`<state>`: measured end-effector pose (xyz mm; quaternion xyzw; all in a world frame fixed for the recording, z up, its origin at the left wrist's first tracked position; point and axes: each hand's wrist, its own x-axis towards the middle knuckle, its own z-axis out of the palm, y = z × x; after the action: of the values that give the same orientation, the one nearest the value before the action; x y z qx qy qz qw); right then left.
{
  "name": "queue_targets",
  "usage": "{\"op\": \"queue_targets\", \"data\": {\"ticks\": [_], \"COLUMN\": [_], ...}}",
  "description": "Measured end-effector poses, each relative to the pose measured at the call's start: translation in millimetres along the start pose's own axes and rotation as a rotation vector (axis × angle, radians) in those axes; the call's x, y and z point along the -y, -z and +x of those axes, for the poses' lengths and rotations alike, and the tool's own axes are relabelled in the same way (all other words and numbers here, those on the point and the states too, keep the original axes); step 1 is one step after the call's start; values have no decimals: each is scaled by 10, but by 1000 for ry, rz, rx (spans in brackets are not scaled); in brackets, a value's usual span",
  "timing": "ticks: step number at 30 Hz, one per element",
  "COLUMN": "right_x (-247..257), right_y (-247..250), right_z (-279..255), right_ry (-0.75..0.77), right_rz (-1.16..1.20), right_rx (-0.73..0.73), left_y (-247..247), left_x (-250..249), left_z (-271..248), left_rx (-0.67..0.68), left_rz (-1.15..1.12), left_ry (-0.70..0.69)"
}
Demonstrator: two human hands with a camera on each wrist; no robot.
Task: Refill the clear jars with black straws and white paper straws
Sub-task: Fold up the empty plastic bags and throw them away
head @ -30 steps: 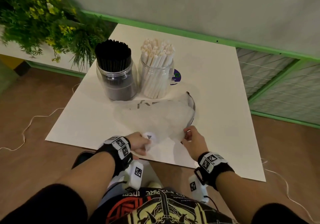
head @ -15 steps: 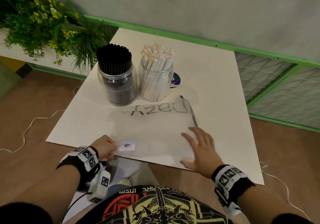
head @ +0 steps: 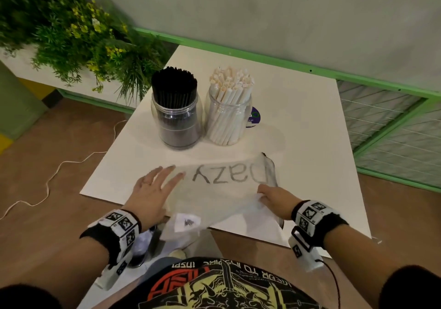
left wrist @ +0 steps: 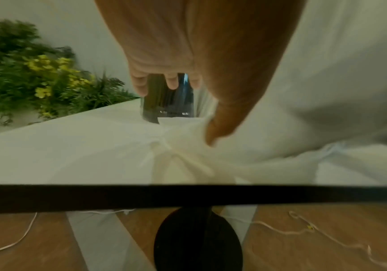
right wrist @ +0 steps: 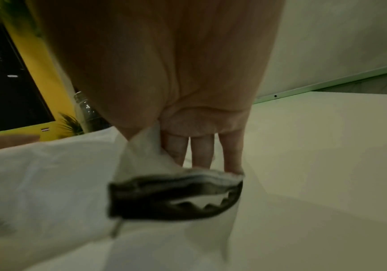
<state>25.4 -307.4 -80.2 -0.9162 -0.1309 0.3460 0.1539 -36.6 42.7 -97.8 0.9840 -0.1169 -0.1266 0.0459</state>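
1. Where the near edge of the table (head: 310, 141) cuts across the head view, right hand (head: 274, 199) down on the right end of the frosted bag (head: 222, 196), thumb and fingers pinching a fold of it beside the black zipper (right wrist: 174, 190).
2. Left hand (head: 152, 189) flat on the bag's left end, fingers straight and spread, gripping nothing.
3. Bag's near corner with a small white label (head: 186, 222) hanging over the near edge; grey lettering across its far part.
4. Past the bag, toward the far left corner, two clear jars side by side, just apart: left jar (head: 176, 120) packed with black straws (head: 174, 86), right jar (head: 228, 120) with white paper straws (head: 231, 82).
5. Purple sticker (head: 254, 117) behind the right jar.
6. Green plant (head: 71, 34) off the left edge.
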Motion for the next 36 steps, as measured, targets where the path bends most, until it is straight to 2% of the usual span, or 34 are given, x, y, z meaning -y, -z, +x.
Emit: {"op": "queue_targets", "data": {"ticks": [1,4,6,7,9,11,13,15,16,17,18,19,20,21,22,23,25,26,28,31,33,36], "right_x": [-6,29,53,46,-11,-78,-146,-205,-202,-173,-101,30,217,408,556,644,683,660,617,582,616,711], "right_y": [30,89,132,156,215,336,533,710,771,804,791,737,642,490,300,94,-180,-223,-182,-60,16,97], "right_z": [16,71,107,129,176,194,175,159,140,104,41,-26,-95,-149,-159,-122,41,153,379,685,780,890], "right_ry": [-19,-101,-169,-193,-227,-278,-310,-323,-315,-275,-178,-20,152,321,446,480,318,211,66,-51,-54,1], "right_rz": [38,118,173,186,260,516,636,607,613,610,569,480,353,208,41,-143,-456,-547,-626,-692,-814,-962], "right_rx": [15,73,125,146,160,122,37,-176,-375,-642,-936,-1167,-1252,-1191,-1036,-835,-471,-351,-238,-154,-108,-129], "left_y": [-60,-193,-296,-317,-302,-185,-119,-86,-82,-52,-51,-46,-41,-32,-24,-22,-8,-15,-19,-44,-43,-24], "left_x": [-3,-89,-146,-165,-195,-219,-199,-158,-134,-126,-111,-100,-91,-80,-67,-61,-62,-59,-78,-95,-98,-98], "left_z": [6,34,-17,-48,-53,16,157,264,309,347,382,418,447,476,500,516,524,520,494,496,513,552], "left_rx": [78,177,215,164,31,69,64,12,-9,-24,-37,-52,-66,-79,-94,-97,-57,-20,67,203,261,291], "left_rz": [14,77,110,41,-321,-615,-728,-701,-676,-678,-676,-662,-651,-654,-669,-682,-628,-546,-354,-173,-89,17], "left_ry": [-49,-235,-275,-251,-116,96,304,383,415,457,498,530,553,566,571,569,515,477,401,336,330,330]}}
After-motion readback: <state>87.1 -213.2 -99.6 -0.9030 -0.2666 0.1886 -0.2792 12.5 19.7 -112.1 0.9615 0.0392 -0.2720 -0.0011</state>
